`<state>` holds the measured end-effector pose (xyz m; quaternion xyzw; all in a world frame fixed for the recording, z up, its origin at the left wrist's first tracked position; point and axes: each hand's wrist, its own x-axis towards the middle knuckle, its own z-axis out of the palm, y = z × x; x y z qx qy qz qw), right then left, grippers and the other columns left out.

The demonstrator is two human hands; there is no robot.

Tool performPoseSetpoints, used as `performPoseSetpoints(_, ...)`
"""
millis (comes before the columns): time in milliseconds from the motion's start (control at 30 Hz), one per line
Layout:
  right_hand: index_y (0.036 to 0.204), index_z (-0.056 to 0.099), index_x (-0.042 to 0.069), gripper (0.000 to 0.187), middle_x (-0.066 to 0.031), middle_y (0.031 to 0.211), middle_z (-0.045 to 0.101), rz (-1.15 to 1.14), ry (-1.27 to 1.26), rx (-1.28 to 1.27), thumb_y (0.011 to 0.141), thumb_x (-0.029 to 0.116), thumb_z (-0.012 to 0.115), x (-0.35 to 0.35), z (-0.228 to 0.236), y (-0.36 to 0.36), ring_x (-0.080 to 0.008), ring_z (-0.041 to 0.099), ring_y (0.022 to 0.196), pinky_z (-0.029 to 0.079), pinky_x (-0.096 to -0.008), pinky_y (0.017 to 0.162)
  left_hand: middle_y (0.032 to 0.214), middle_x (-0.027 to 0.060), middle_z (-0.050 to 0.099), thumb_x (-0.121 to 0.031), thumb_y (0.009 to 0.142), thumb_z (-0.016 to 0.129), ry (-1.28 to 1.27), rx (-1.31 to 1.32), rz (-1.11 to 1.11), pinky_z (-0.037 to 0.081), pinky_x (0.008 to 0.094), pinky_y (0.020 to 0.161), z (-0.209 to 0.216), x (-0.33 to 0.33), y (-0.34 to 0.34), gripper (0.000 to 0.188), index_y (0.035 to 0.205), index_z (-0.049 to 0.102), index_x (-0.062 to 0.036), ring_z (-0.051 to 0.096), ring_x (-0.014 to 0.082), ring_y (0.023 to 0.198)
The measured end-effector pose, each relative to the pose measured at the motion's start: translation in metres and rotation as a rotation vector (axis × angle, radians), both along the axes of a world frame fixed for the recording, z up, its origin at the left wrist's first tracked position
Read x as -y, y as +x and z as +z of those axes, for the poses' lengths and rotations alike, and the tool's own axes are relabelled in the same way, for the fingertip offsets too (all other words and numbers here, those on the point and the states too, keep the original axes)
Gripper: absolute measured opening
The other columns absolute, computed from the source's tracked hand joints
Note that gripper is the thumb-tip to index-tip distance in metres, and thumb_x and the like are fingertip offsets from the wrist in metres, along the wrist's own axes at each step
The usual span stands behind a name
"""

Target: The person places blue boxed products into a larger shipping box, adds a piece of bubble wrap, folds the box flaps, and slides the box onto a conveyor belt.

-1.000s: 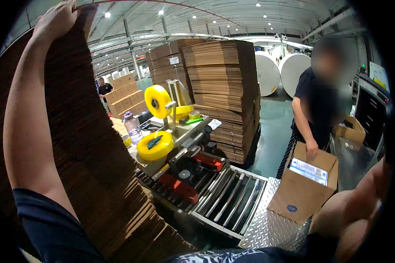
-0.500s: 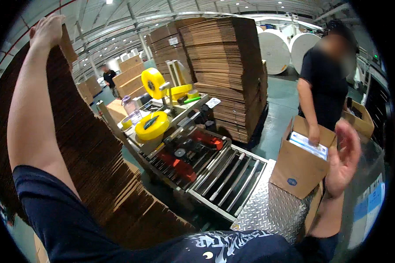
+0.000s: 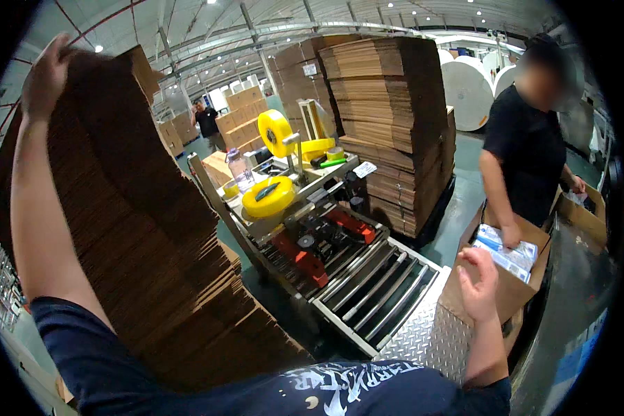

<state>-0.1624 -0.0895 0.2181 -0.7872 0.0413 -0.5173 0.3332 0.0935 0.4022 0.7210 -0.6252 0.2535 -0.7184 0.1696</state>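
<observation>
My left hand (image 3: 43, 83) is raised to the top of a tall stack of flattened cardboard boxes (image 3: 132, 187) on my left. Its fingers close over the edge of a flattened cardboard box (image 3: 93, 73), which looks blurred there. My right hand (image 3: 480, 284) holds nothing, its fingers loosely bent and apart. It is in front of an open cardboard box (image 3: 520, 298) on the right. A co-worker (image 3: 534, 139) in dark clothes stands behind that box, one hand on the blue and white packages (image 3: 506, 253) inside it.
A box-taping machine (image 3: 305, 243) with yellow tape rolls (image 3: 269, 197) and a roller conveyor (image 3: 378, 298) stands ahead. A metal tread plate (image 3: 423, 340) adjoins the rollers. Behind rises another cardboard stack (image 3: 374, 125). Large white rolls (image 3: 466, 93) and another person (image 3: 206, 121) are farther off.
My left hand has shifted left and slightly down at the stack top. My right hand has moved left and lower, its fingers bending. The view has turned, and the co-worker's packages sit differently.
</observation>
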Motion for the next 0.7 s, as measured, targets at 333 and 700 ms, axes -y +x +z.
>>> performPoseSetpoints(333,0.092,0.057,0.001,0.03,-0.0153,0.092,0.058,0.083,-0.07,-0.087,0.062,0.007,0.061,-0.011,0.006,-0.071,-0.0315,0.055,0.089,0.043,-0.0365,0.082,0.065,0.0088,0.058,-0.025,0.082,0.056,1.111,-0.424,-0.631,0.048,0.0312,0.047,-0.133,0.306,-0.238,0.02,0.078,0.061,-0.0055,0.058,0.0206,0.056)
performPoseSetpoints(700,0.11,0.056,0.006,0.046,-0.0183,0.098,0.061,0.025,0.073,-0.693,0.066,0.012,0.069,-0.028,0.042,-0.167,-0.0331,0.059,0.091,0.047,-0.0357,0.079,0.055,0.0051,0.053,-0.026,0.075,0.067,-0.347,-1.164,-1.583,0.041,0.0282,0.051,-0.314,0.357,-0.096,0.031,0.058,0.056,-0.0017,0.05,0.0124,0.054)
